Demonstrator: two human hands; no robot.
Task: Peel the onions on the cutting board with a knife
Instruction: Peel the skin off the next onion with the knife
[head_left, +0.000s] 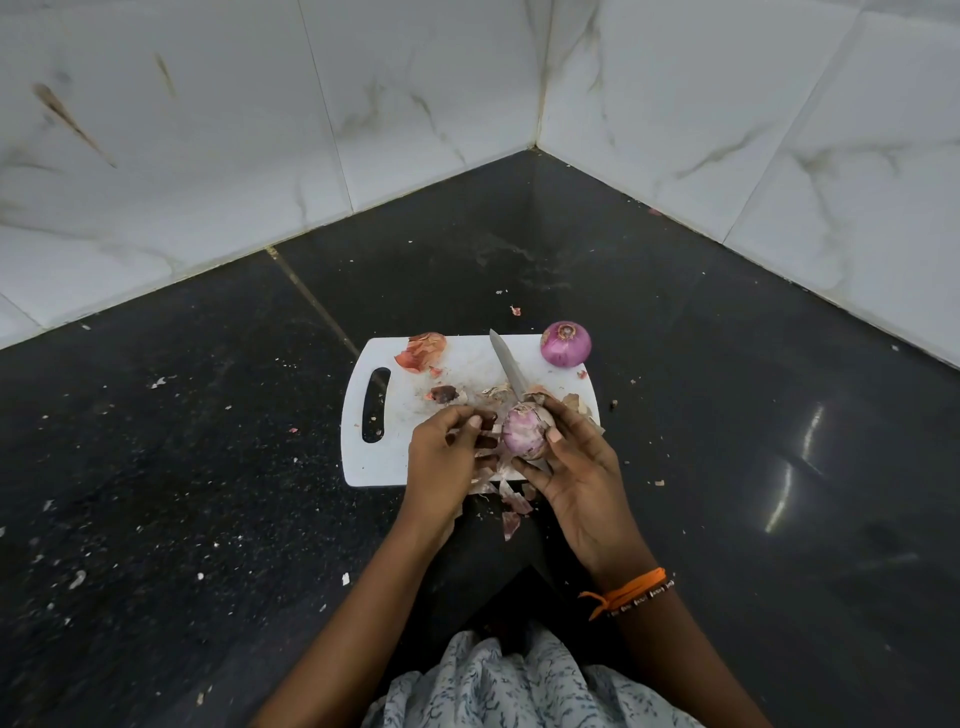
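A half-peeled pale-purple onion (523, 432) is gripped by the right hand (576, 470), fingers curled round it, over the white plastic cutting board (415, 374). Papery skin (485, 457) is pinched by the left hand (444, 457). A steel knife (506, 366) points to 11 o'clock; a glossy round onion (565, 344) sits at 1 o'clock.

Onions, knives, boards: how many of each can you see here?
Onions: 2, one held in both hands, one at the board's far right corner
Knife: 1
Board: 1
Total: 4
Loose peel scraps lie about too; they are too scattered to count.
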